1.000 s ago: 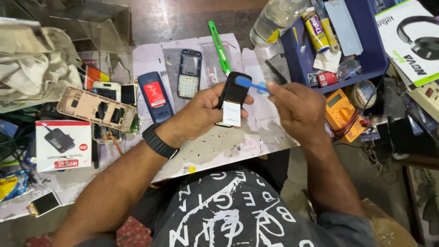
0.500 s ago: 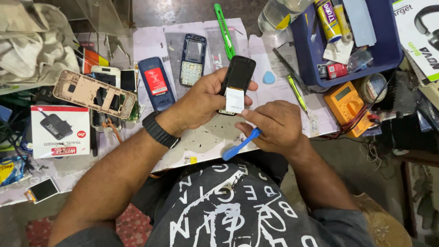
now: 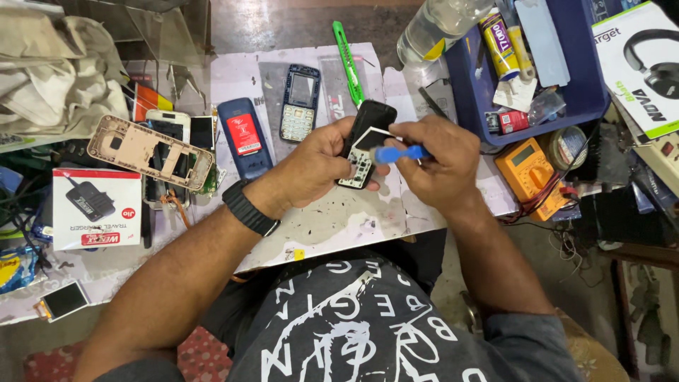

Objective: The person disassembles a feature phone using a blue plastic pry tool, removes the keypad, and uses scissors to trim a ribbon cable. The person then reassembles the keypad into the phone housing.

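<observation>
Now the left hand (image 3: 322,166) is gripping the small black phone (image 3: 364,141) above the worktable (image 3: 339,219), while the right hand (image 3: 438,166), fingers pinched on a blue tool (image 3: 397,152), is bringing it back up, seemingly onto the phone's opened face.

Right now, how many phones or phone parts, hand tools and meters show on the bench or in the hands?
Phones and phone shells: 5: black phone in the left hand, blue phone, keypad frame, tan frame, white phone.
Hand tools: 2: blue tool in the right hand, green knife.
Meters: 1: orange multimeter.
Total: 8
</observation>
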